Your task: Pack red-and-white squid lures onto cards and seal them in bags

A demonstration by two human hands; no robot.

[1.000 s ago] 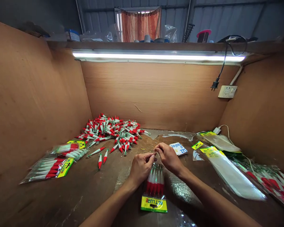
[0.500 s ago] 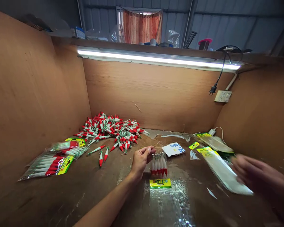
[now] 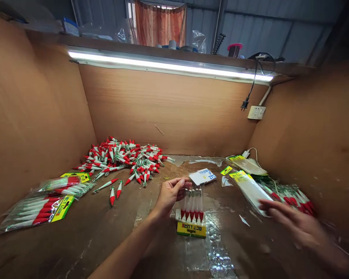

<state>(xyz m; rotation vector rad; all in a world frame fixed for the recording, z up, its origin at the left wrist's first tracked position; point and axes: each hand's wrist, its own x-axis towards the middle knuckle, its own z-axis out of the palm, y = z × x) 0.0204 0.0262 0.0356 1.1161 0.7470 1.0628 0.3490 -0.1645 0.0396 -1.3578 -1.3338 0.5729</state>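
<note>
My left hand point(image 3: 172, 193) is closed, thumb against fingers, on the end of a clear plastic bag holding several red-and-white fishing lures point(image 3: 192, 205). The lures hang side by side, red ends down, above a yellow-green header card point(image 3: 191, 228) that reads upside down. My right hand point(image 3: 293, 223), blurred by motion, has its fingers stretched out and nothing visible in them. It is over the right side of the table, in front of a stack of flat clear bags point(image 3: 251, 192) and close to more lures point(image 3: 298, 199) lying there.
A large heap of red-and-white lures point(image 3: 125, 157) lies at the back left. Filled lure bags point(image 3: 35, 209) lie at the left. Behind my left hand rests a white card with blue writing point(image 3: 203, 176). A black plug point(image 3: 244, 104) dangles near the wall socket point(image 3: 256, 112).
The view has turned rightward, bringing the lures at the right into sight. The right hand has moved left toward the flat bags. The left hand keeps its hold on the bag.
</note>
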